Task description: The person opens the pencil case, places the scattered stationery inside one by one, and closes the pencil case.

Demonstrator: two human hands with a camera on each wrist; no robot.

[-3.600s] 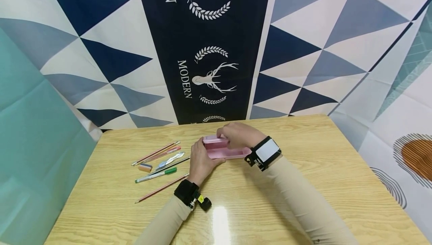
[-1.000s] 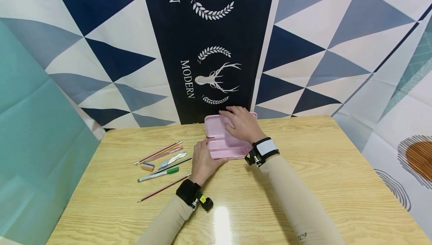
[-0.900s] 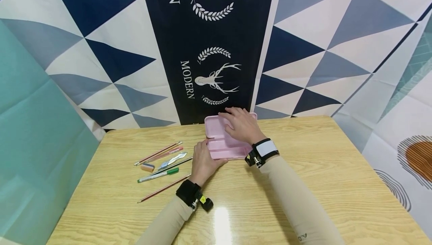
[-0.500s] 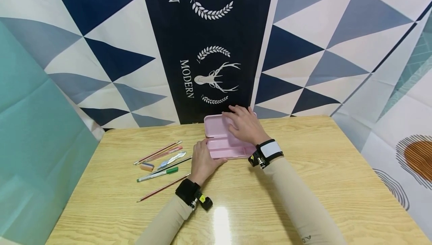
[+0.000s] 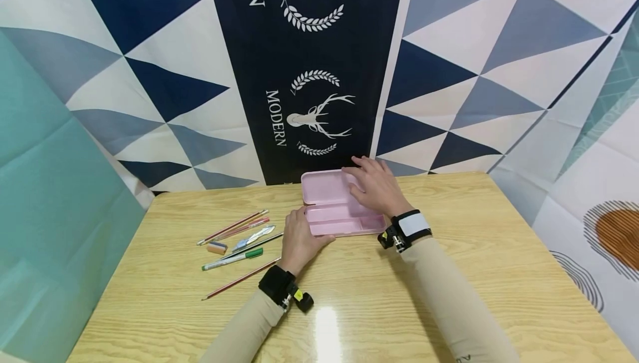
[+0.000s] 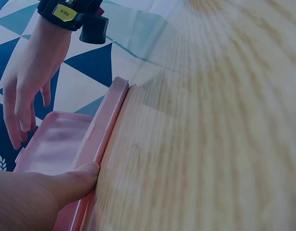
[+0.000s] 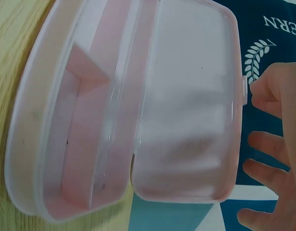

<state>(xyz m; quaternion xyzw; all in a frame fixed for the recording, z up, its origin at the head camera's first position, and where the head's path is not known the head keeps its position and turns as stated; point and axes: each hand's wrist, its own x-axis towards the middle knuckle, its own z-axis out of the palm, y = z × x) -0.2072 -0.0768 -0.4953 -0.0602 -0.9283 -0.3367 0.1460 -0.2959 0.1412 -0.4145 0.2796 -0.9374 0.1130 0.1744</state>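
A pink pencil case [image 5: 331, 226] lies near the table's back edge with its lid [image 5: 319, 187] swung up and back. Its tray has a divider towards the right end and holds nothing that I can see. My left hand [image 5: 298, 243] grips the case's left end; in the left wrist view the thumb [image 6: 83, 180] presses the front wall, while the other fingers are hidden. My right hand [image 5: 376, 188] hovers by the lid's right part, fingers spread and loosely bent. The right wrist view shows those fingers [image 7: 263, 173] beyond the lid's outer edge, holding nothing.
Left of the case lie several pencils [image 5: 242, 278], a green-capped marker [image 5: 232, 259], an eraser [image 5: 217, 248] and a clear-and-blue item [image 5: 254, 236] of unclear kind. A patterned cloth wall [image 5: 319, 130] rises right behind the table [image 5: 379, 302].
The lid, partly lowered 3.6 seconds ago with the right hand on it, has swung fully back. Over the last second my right hand has shifted rightward off it. The left hand stays put.
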